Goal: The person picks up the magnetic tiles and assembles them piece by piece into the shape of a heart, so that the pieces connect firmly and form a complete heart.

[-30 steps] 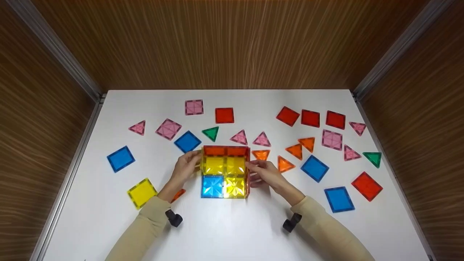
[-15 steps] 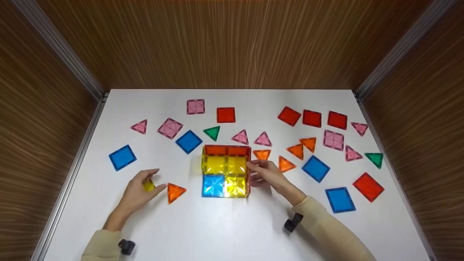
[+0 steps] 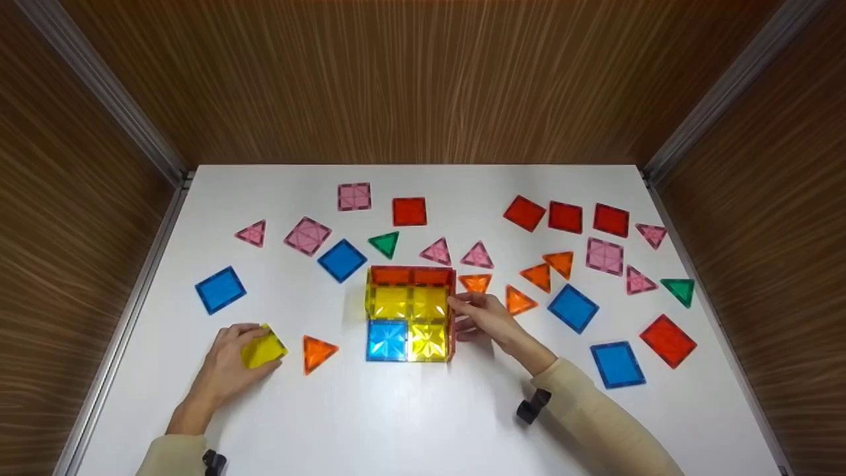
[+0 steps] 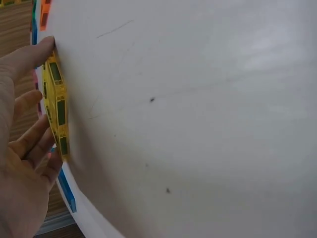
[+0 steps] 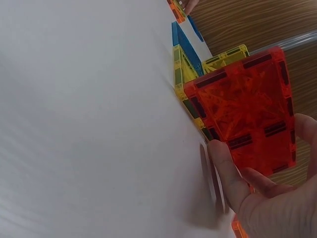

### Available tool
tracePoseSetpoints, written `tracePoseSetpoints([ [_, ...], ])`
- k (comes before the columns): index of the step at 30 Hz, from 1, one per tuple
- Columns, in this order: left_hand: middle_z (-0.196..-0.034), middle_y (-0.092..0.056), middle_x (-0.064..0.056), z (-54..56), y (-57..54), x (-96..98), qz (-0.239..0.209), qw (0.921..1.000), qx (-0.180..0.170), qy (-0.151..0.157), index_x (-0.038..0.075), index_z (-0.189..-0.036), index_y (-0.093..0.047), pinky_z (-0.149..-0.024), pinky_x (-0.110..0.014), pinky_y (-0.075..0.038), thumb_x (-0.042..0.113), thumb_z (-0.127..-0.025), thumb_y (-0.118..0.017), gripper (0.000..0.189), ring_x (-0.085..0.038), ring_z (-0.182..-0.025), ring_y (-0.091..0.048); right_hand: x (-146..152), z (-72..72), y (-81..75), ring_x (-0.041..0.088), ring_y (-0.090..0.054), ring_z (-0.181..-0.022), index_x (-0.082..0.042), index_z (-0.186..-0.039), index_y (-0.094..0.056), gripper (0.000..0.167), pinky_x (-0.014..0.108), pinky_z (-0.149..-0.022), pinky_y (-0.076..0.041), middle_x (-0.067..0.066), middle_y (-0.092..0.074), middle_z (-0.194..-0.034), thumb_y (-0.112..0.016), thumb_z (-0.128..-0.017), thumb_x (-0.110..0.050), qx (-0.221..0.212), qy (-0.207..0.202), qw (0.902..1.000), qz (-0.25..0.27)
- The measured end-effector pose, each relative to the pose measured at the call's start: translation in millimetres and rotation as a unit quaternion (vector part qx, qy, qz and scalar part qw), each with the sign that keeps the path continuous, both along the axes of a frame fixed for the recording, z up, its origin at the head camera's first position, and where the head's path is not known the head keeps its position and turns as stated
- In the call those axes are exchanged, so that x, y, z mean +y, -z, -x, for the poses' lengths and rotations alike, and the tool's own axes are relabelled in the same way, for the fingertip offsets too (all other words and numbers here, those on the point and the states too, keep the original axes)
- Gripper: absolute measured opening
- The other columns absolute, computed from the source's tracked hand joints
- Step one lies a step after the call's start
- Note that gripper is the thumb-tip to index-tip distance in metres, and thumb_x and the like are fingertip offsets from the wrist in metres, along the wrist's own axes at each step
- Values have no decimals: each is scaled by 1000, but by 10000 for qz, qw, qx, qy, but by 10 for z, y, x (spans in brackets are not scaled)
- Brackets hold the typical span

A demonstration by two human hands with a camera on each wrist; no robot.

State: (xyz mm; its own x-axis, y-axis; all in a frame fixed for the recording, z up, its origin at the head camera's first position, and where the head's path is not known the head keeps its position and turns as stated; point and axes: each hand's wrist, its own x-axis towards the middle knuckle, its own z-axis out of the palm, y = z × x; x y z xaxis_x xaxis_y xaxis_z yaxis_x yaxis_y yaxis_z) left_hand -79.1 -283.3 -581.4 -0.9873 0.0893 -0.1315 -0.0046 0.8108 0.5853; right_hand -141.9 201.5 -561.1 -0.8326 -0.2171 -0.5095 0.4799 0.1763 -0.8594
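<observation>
Left hand pinches a see-through yellow plastic square; right hand, fingers kinda spread, touches a see-through red plastic wall.

The site is a lab-style work booth, as indicated by a white tabletop bounded on three sides by wood-grain panels, metal profiles at the corners, and black wrist cameras (one per side)

- The person's right grip touches two joined, upright red tiles.
- Beside their foot, yellow tiles lie flat on the white desk.
- A blue tile adjoins these.
- Wood-grain panelling rises behind.
</observation>
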Motion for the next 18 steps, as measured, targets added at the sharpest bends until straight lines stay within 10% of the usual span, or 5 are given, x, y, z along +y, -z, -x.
tracePoseSetpoints([
  [10,-144,-57,-21,80,-120,329,-947,9927,-54,-751,4,-141,-64,-114,-52,-52,32,-93,-82,58,-39,-131,-55,7,12,21,18,-77,-89,-4,-144,-56,73,38,-87,-65,13,-72,-124,-73,-96,-55,-35,-71,10000,-59],
  [18,-140,-65,-14,159,-317,867,-2752,9471,-654,-1515,11,-139,-66,-83,-12,-54,36,-99,-75,48,-27,-119,-60,-14,1,9,17,-75,-87,-7,-147,-57,68,38,-87,-65,15,-69,-126,-76,-96,-47,454,8,9988,-165],
])
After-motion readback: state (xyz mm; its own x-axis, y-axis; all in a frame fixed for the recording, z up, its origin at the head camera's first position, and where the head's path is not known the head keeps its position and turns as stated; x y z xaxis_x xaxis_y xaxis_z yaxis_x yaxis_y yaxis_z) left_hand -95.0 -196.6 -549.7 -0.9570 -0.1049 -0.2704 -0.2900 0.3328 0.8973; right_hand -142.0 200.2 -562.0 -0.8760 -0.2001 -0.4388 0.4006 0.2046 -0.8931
